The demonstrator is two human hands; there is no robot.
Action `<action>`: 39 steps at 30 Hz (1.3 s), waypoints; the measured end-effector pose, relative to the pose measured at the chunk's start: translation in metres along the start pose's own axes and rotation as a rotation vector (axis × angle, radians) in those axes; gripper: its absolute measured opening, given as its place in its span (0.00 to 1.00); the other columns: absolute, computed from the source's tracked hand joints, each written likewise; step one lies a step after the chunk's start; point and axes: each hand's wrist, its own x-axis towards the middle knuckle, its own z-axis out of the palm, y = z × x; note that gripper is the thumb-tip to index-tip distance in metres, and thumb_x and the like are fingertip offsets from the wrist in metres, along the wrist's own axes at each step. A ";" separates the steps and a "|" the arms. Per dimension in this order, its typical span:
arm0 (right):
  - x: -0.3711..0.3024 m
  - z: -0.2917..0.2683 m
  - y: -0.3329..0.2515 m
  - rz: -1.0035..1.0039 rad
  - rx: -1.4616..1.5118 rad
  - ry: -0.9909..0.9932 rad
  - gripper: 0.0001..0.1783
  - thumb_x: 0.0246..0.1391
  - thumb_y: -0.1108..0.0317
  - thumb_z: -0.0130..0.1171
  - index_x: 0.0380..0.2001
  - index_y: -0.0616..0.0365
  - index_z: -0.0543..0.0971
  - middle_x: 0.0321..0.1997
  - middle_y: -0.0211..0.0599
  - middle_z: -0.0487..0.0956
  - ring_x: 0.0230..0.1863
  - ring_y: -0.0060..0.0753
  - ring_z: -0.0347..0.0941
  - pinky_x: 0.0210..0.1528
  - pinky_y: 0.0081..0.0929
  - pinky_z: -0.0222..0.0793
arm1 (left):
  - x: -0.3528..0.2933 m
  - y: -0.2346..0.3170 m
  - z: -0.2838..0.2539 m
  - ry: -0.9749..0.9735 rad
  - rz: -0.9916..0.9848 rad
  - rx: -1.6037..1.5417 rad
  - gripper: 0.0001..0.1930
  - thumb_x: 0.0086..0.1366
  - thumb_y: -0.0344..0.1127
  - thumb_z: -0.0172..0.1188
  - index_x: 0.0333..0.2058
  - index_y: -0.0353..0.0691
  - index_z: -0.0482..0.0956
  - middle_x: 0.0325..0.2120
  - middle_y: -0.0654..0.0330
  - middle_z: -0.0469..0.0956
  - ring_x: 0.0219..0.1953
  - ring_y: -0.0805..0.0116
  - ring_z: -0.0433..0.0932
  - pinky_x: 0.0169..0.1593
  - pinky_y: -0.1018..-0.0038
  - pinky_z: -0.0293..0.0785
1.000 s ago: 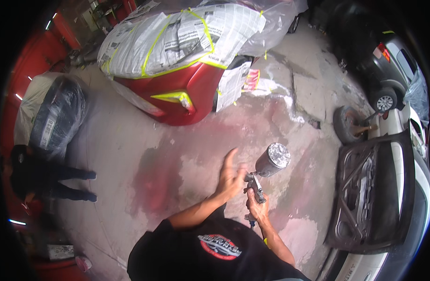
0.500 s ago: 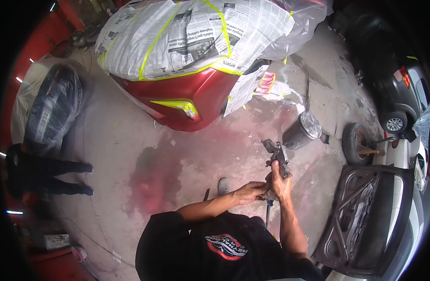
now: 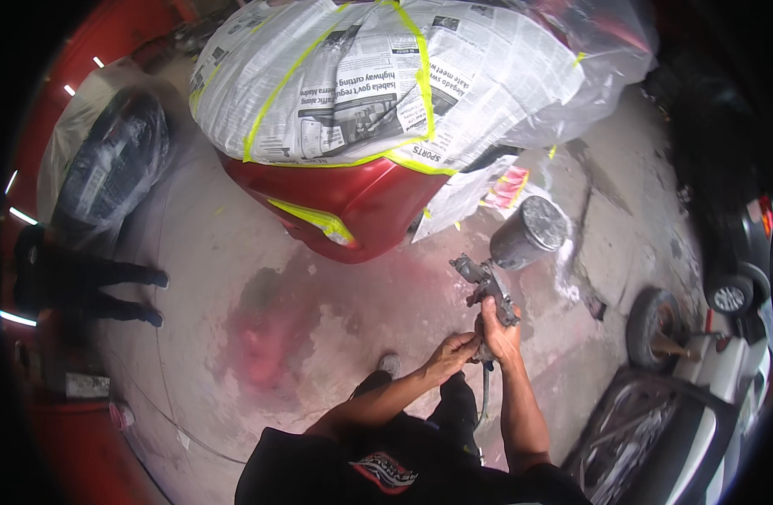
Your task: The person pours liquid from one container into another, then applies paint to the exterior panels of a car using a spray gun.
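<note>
My right hand [image 3: 502, 332] is closed around the handle of a grey, paint-crusted spray gun [image 3: 490, 292], thumb along its top. A dark cylindrical paint cup [image 3: 531, 233] with a pale, stained lid sits at the gun's far right side. My left hand [image 3: 454, 355] is closed, its fingertips pinching the lower end of the gun near the hose fitting; the exact part is hidden. An air hose [image 3: 486, 396] runs down from there between my forearms. Ahead stands a red car front [image 3: 353, 202], apart from the gun, with newspaper [image 3: 344, 93] and yellow-green tape over it.
A person in dark clothes [image 3: 83, 278] stands at left, beside a plastic-wrapped dark car part [image 3: 108, 168]. At right are a loose wheel [image 3: 654, 328], a dark panel frame [image 3: 643, 438] and parked cars. The concrete floor [image 3: 268, 337] has red overspray and a cable [image 3: 163, 370].
The view has shifted, so the covered car appears lower and further right. Both hands keep hold of the spray gun, which sits slightly further left and lower in the picture.
</note>
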 end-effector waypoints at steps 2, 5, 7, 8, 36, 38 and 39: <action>0.040 -0.015 0.022 -0.042 0.029 -0.016 0.24 0.64 0.46 0.54 0.35 0.59 0.80 0.15 0.21 0.68 0.14 0.14 0.61 0.16 0.21 0.55 | 0.040 -0.004 -0.004 0.063 0.051 0.045 0.11 0.73 0.38 0.54 0.43 0.40 0.81 0.27 0.75 0.71 0.28 0.85 0.64 0.31 0.82 0.61; 0.095 -0.037 0.089 -0.231 0.089 0.058 0.25 0.66 0.45 0.50 0.35 0.59 0.78 0.16 0.25 0.72 0.15 0.16 0.66 0.17 0.19 0.59 | 0.116 -0.044 -0.037 0.143 0.245 0.478 0.12 0.73 0.37 0.54 0.42 0.35 0.80 0.26 0.74 0.71 0.28 0.85 0.64 0.29 0.82 0.60; 0.126 -0.052 0.127 -0.114 0.084 0.040 0.27 0.67 0.44 0.46 0.34 0.59 0.78 0.16 0.26 0.71 0.15 0.17 0.66 0.17 0.19 0.59 | 0.156 -0.060 -0.060 0.137 0.153 0.477 0.12 0.73 0.36 0.54 0.43 0.32 0.79 0.26 0.71 0.74 0.29 0.83 0.68 0.31 0.81 0.65; 0.135 -0.064 0.153 -0.044 0.165 -0.004 0.26 0.64 0.46 0.54 0.38 0.63 0.77 0.30 0.32 0.78 0.21 0.17 0.68 0.21 0.21 0.62 | 0.172 -0.069 -0.070 0.134 0.182 0.478 0.11 0.72 0.34 0.55 0.44 0.31 0.79 0.28 0.69 0.76 0.31 0.82 0.70 0.33 0.80 0.68; 0.152 -0.026 0.233 -0.522 0.077 0.326 0.23 0.65 0.51 0.56 0.30 0.64 0.77 0.19 0.25 0.71 0.17 0.16 0.63 0.18 0.21 0.58 | 0.256 -0.104 -0.160 -0.314 0.589 0.587 0.12 0.74 0.34 0.50 0.43 0.30 0.78 0.27 0.71 0.72 0.30 0.82 0.67 0.35 0.80 0.65; 0.150 -0.023 0.221 -0.537 0.054 0.312 0.24 0.65 0.50 0.56 0.31 0.64 0.77 0.20 0.26 0.71 0.17 0.16 0.63 0.18 0.21 0.58 | 0.256 -0.098 -0.161 -0.340 0.606 0.559 0.13 0.74 0.34 0.51 0.45 0.30 0.78 0.31 0.69 0.75 0.35 0.82 0.69 0.40 0.80 0.67; 0.149 -0.021 0.215 -0.539 0.042 0.307 0.24 0.65 0.49 0.55 0.31 0.64 0.77 0.20 0.26 0.72 0.18 0.16 0.63 0.19 0.22 0.58 | 0.256 -0.095 -0.163 -0.365 0.605 0.538 0.14 0.73 0.35 0.52 0.47 0.30 0.78 0.36 0.67 0.78 0.39 0.82 0.71 0.44 0.80 0.69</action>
